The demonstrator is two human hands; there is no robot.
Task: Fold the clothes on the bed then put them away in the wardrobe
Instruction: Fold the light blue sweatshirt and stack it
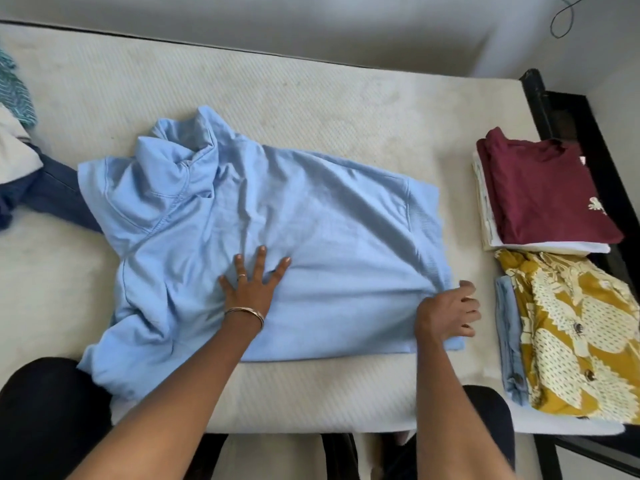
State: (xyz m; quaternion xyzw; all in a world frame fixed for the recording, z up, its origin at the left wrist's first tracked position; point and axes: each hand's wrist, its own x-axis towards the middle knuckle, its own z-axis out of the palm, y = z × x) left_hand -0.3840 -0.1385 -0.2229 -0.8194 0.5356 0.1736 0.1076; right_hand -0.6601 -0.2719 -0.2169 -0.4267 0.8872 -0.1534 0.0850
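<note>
A light blue hoodie (311, 209) lies spread across the cream mattress (311, 98), hood bunched at the left, ribbed hem at the right. My left hand (251, 285) presses flat on its middle with fingers spread. My right hand (448, 315) rests on the hem's near corner, fingers loosely curled over the edge; a grip on the cloth is not clear. At the right edge sit two folded stacks: a maroon shirt (547, 192) on white and cream items, and a mustard patterned garment (581, 334) beside folded pale blue denim (509, 337).
Unfolded clothes lie at the far left: a navy piece (52, 195), a white one (15, 150) and a teal patterned one (14, 88). A black bed frame (568, 112) borders the right side. A wall runs behind the bed. My dark-clothed knees meet the near edge.
</note>
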